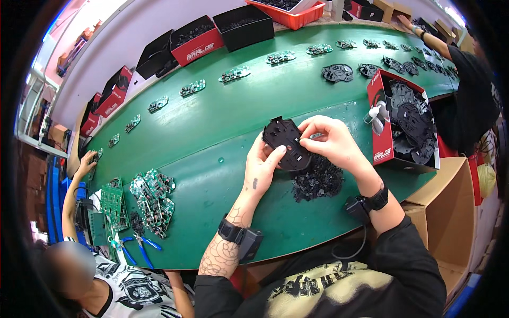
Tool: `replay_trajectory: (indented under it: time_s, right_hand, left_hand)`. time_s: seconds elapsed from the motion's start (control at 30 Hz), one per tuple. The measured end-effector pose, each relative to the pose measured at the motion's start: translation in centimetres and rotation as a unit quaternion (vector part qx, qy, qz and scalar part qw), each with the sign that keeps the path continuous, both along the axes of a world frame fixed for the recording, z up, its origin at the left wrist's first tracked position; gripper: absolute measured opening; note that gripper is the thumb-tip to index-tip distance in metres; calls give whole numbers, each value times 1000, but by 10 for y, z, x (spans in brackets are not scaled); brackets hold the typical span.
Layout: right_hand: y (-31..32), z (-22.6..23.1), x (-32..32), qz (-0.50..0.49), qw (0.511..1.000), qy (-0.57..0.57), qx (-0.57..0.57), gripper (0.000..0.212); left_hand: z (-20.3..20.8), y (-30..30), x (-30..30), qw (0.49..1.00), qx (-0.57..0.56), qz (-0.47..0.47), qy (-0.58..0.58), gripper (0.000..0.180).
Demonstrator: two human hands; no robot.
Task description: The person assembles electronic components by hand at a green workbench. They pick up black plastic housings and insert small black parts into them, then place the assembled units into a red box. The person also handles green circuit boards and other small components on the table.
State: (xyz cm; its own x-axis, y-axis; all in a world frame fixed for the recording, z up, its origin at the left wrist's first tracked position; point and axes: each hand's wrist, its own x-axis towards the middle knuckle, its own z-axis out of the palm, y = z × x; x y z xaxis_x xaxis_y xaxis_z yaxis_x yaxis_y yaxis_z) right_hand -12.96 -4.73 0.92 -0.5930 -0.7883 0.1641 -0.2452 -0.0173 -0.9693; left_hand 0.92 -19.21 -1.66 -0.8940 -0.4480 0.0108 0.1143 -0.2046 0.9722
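My left hand (259, 165) grips a black plastic shell (283, 139), shaped like the base of a computer mouse, with its ribbed inner side up. The thumb lies over its near edge. My right hand (333, 140) is at the shell's right side, thumb and forefinger pinched together against it. Whatever sits between those fingertips is too small to make out. Just beneath the shell, a heap of small black plastic parts (319, 184) lies on the green table (222, 201), partly hidden by the shell and my right hand.
A red box (377, 143) of black shells stands at right, beside an open carton (450, 212). Circuit boards (233, 74) form a curved row, with more shells (338, 73) at far right. Left are piled boards (152, 199) and blue-handled pliers (140, 246). Two other people work at either side.
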Motion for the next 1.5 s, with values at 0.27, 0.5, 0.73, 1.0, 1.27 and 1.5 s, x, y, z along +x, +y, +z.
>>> replay_trajectory:
  time_s: [0.27,0.5,0.73,1.0,1.27,1.5]
  right_hand:
    - [-2,-5,2,-26,999,-36,6,22]
    - [-11,-24,-6,69,975,-203,-50,31]
    - [-6,-20,-21,61,985,-140,-75,29]
    - [5,-17,-45,-148,985,80,-26,38]
    - [22,-30,-59,-206,907,326,171,11]
    - [33,-16,-45,-59,920,333,200,9]
  left_hand:
    - [3,5,-4,999,-37,-19,4,50]
    - [1,6,-1,977,-196,85,17,59]
    - [46,-4,-12,842,-530,101,20,46]
    - [33,-35,-69,872,-489,11,-22,17]
    - [-13,-79,-145,857,-465,149,-166,27]
    - [-5,-63,-167,809,-552,138,-147,54]
